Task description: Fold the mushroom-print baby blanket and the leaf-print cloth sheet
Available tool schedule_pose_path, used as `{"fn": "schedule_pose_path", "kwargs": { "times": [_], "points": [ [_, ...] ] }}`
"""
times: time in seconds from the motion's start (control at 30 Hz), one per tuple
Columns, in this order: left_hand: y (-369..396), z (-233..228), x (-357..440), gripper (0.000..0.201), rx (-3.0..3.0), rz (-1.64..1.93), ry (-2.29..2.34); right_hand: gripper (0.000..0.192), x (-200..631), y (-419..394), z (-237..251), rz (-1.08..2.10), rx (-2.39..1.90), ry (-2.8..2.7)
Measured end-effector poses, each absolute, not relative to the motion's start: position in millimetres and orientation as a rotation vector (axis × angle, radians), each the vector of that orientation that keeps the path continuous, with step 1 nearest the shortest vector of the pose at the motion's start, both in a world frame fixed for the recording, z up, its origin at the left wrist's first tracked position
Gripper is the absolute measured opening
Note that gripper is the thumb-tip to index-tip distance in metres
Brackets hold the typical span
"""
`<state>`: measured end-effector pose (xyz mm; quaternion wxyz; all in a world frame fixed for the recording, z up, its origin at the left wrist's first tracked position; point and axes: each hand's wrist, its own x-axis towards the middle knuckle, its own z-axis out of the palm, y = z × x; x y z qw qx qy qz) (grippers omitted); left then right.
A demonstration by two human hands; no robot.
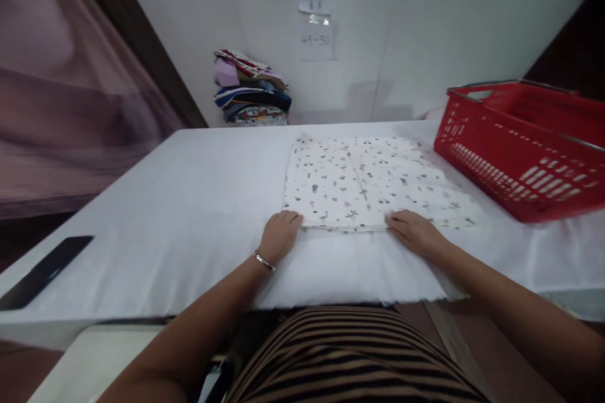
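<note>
Printed white cloth (331, 182): lies folded on the white-covered table (198, 214), right of its middle, with small scattered motifs and layered edges along the near side; part of it spreads rightward past the right hand.
Left hand (280, 234): closed on the cloth's near-left corner, fingers bent over it; a silver bracelet (263, 261) circles the wrist.
Right hand (413, 232): fingertips pinch the near edge, well apart from the left hand.
Red plastic basket (501, 170): stands at the table's right, just beside the cloth, slotted sides, metal handles resting at the rim.
Stack of folded clothes (253, 91): beyond the table's far edge, near the wall (425, 25).
Paper signs (316, 41): on the wall, the lower reading "45-50", the upper too blurred to read.
Dark flat object (45, 271): on the table's left near corner.
Striped top (350, 352): worn by the person, at the table's near edge.
</note>
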<state>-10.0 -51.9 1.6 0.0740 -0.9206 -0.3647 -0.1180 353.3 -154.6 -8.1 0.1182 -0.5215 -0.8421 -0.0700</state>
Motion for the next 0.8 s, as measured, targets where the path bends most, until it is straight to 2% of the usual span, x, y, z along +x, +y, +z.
{"fn": "schedule_pose_path", "kwargs": {
  "times": [0.33, 0.63, 0.73, 0.8],
  "points": [
    [-60.0, -6.7, -25.7, 0.027, -2.634, -0.452, -1.477, 0.030, 354.0, -155.3, -10.8, -0.287, -1.493, -2.468],
    [-67.0, 5.0, -37.4, 0.028, -2.713, -0.269, -1.434, 0.034, 355.4, -156.5, -12.7, -0.119, -1.568, -2.398],
    [-66.6, 8.2, -44.1, 0.033, -2.763, -0.361, -1.534, 0.033, 354.5, -158.0, -14.3, -0.100, -1.564, -2.379],
    [-62.9, 9.2, -48.1, 0.036, -2.794, -0.494, -1.763, 0.032, 352.6, -159.3, -14.7, -0.096, -1.578, -2.367]
  ]
}}
